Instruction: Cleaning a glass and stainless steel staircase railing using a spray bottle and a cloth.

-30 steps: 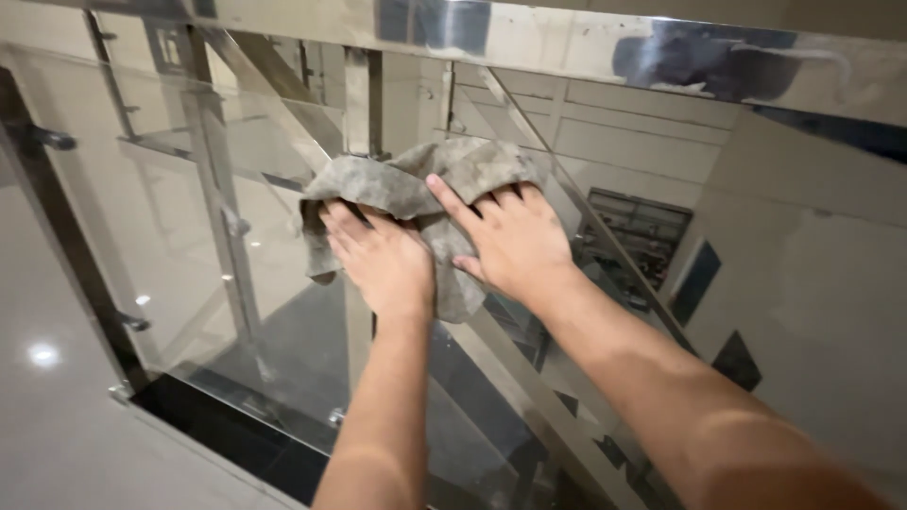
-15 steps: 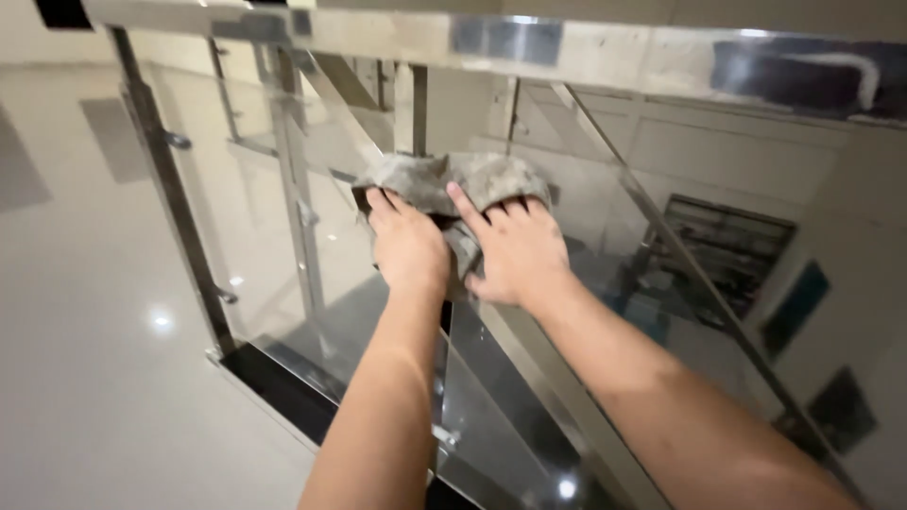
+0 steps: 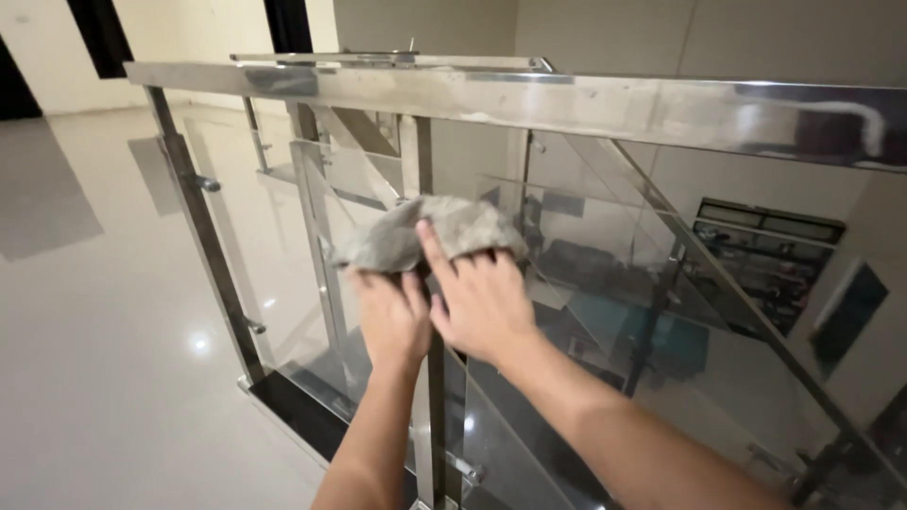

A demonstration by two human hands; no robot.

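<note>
A crumpled grey cloth (image 3: 430,231) is pressed flat against the glass panel (image 3: 605,283) of a stair railing. My left hand (image 3: 389,316) lies on the cloth's lower left part, fingers spread upward. My right hand (image 3: 482,302) presses beside it, index finger stretched up over the cloth's middle. Both hands touch each other at the thumbs. The cloth sits just below the steel top rail (image 3: 529,99), in front of a vertical steel post (image 3: 416,161).
Another steel post (image 3: 203,227) stands at the left end of the railing, on a glossy white tiled floor (image 3: 94,359). Behind the glass, a stairwell drops away with more railing and a dark framed picture (image 3: 765,260) on the wall.
Both hands have slid the cloth along the glass and bunched it smaller; the view has pulled back and swung, showing the whole top rail and more floor.
</note>
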